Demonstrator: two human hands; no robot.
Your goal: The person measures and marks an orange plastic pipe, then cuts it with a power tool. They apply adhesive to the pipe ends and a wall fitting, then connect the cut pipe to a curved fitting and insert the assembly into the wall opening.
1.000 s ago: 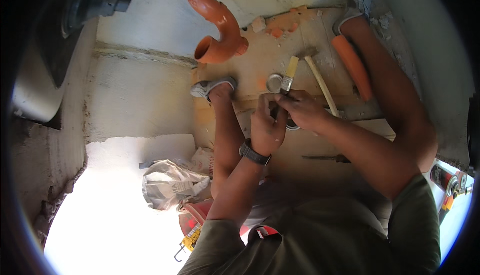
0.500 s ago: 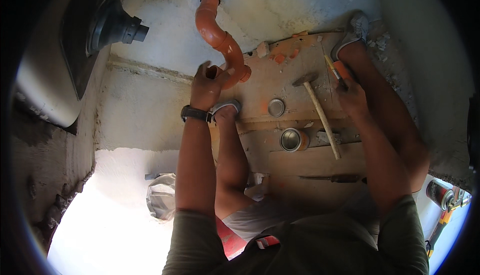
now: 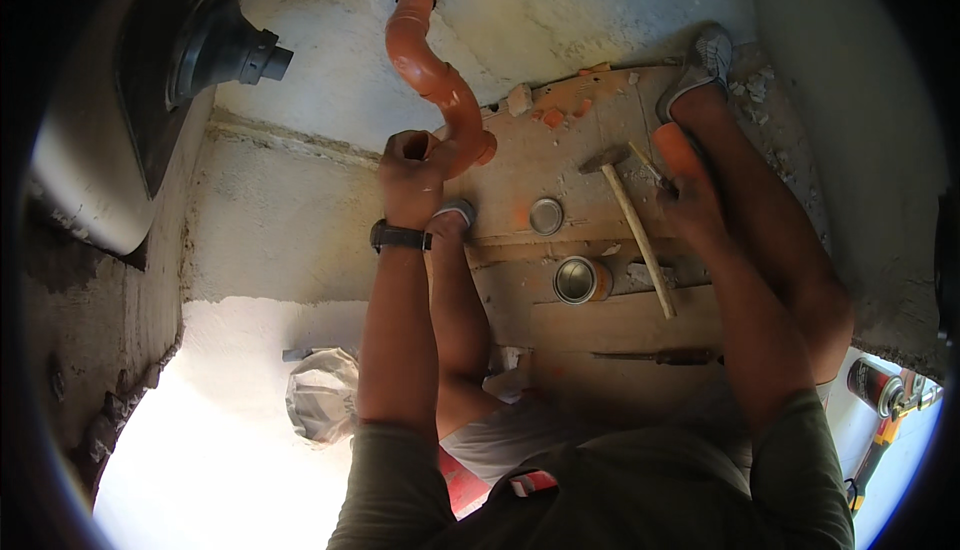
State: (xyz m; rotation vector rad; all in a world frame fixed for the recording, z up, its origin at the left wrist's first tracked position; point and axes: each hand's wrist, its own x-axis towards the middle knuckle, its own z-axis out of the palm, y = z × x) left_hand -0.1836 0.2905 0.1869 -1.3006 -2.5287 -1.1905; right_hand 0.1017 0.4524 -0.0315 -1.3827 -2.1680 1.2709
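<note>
A person's left hand (image 3: 412, 178) grasps the lower mouth of an orange S-shaped plastic pipe (image 3: 425, 75), fingers curled about the rim, while the right hand (image 3: 692, 212) clenches the dark handle of a slim yellowish-bristled brush (image 3: 650, 166). The pipe stands ahead and to the left, its upper end meeting a pale, rough wall (image 3: 570, 20). A short orange plastic tube (image 3: 683, 150) lies along the right leg, close by the brush; whether the right hand touches it cannot be told. Between the forearms, an uncovered round metal tin (image 3: 604, 279) sits on brown sheeting (image 3: 510, 185), a flat silvery metal disc (image 3: 546, 216) just beyond and a wooden-handled hammer (image 3: 638, 238) to the right. The step in hand appears to be steadying the pipe, with the brush held well apart; the next move seems to call for a firm left grip and a brush path clear of hammer and tin
</note>
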